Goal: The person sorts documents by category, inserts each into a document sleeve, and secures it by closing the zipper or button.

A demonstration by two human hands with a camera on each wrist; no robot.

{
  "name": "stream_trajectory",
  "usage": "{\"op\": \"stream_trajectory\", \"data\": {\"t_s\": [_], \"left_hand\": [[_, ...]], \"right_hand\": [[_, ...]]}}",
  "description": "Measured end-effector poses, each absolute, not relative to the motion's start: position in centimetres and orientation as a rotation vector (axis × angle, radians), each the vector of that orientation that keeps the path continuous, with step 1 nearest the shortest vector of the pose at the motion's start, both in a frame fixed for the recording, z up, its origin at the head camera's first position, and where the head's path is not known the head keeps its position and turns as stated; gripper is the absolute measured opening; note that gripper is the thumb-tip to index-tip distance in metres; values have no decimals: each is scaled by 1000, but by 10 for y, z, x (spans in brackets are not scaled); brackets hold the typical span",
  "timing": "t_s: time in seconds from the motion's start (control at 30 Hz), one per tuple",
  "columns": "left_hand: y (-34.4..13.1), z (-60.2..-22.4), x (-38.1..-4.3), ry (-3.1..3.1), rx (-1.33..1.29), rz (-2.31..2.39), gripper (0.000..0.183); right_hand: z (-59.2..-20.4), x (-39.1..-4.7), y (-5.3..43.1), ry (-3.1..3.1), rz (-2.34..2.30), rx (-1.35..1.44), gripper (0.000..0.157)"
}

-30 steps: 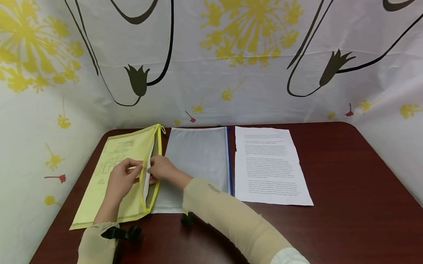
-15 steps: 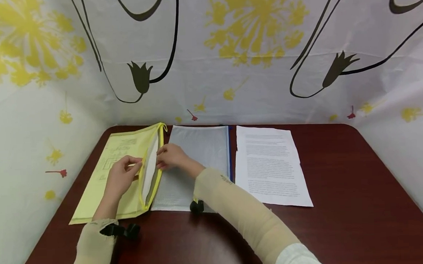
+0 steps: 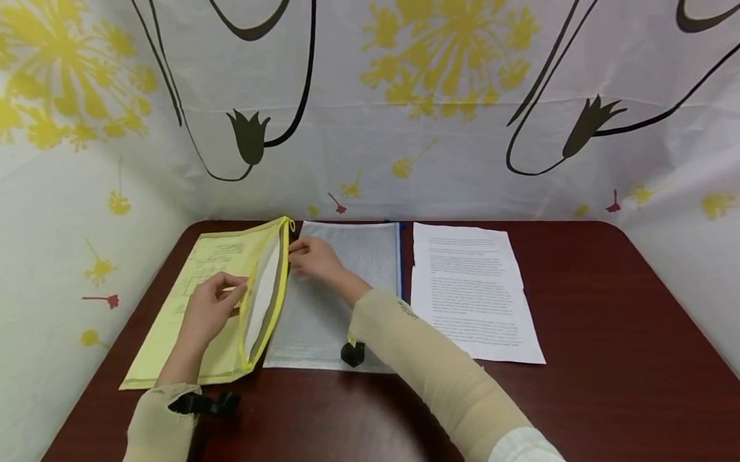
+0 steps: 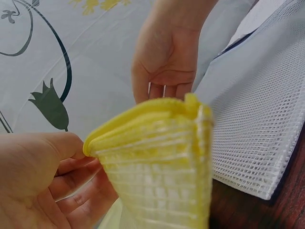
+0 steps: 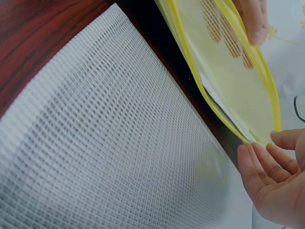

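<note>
A yellow mesh zipper pouch (image 3: pixel 164 343) lies at the left of the table, its right-hand side gaping. White paper (image 3: pixel 264 291) shows inside, and printing shows through the front. My left hand (image 3: pixel 209 310) pinches the near lip of the opening between thumb and fingers, as the left wrist view shows at the yellow edge (image 4: pixel 138 117). Toward the far end of the opening, my right hand (image 3: pixel 318 259) holds the opposite lip; in the right wrist view its thumb lies above the rim and its fingers (image 5: pixel 248 160) below.
A clear mesh pouch (image 3: pixel 343 322) with a blue zipper edge lies beside the yellow one, under my right forearm. Farther right is a printed sheet (image 3: pixel 472 288). The dark red tabletop (image 3: pixel 596 304) ends at a patterned cloth backdrop (image 3: pixel 354 156).
My right hand has drawn out of the opening and moved up and right to the far part of the lip. The pouch mouth gapes wider. My left hand keeps its pinch.
</note>
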State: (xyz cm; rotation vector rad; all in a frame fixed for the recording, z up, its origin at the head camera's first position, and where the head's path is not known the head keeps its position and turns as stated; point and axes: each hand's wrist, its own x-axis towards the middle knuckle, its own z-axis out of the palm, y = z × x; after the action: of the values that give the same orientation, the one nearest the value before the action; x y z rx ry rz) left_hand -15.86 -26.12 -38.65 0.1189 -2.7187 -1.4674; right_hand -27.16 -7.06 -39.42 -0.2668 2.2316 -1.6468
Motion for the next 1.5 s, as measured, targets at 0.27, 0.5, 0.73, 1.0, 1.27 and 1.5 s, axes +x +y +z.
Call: {"op": "stream_trajectory", "data": {"t_s": [0.27, 0.5, 0.73, 1.0, 1.27, 1.5], "left_hand": [[-269, -388, -155, -2720, 124, -1470, 32], [-271, -389, -157, -2714, 79, -1470, 31], [-274, -389, -156, -2719, 67, -1484, 29], [-276, -389, -155, -2724, 66, -1484, 29], [-276, -391, -155, -2720, 24, -1495, 26], [-281, -391, -155, -2721, 23, -1501, 27]], "right_hand": [[-401, -280, -65, 2402, -1543, -317, 31], [-404, -298, -62, 2476, -1569, -297, 33], [-411, -315, -64, 2414, -1620, -317, 47], [-414, -329, -68, 2280, -1657, -402, 63], [-414, -339, -65, 2200, -1668, -426, 64], [-417, -337, -73, 2246, -1603, -397, 51]]}}
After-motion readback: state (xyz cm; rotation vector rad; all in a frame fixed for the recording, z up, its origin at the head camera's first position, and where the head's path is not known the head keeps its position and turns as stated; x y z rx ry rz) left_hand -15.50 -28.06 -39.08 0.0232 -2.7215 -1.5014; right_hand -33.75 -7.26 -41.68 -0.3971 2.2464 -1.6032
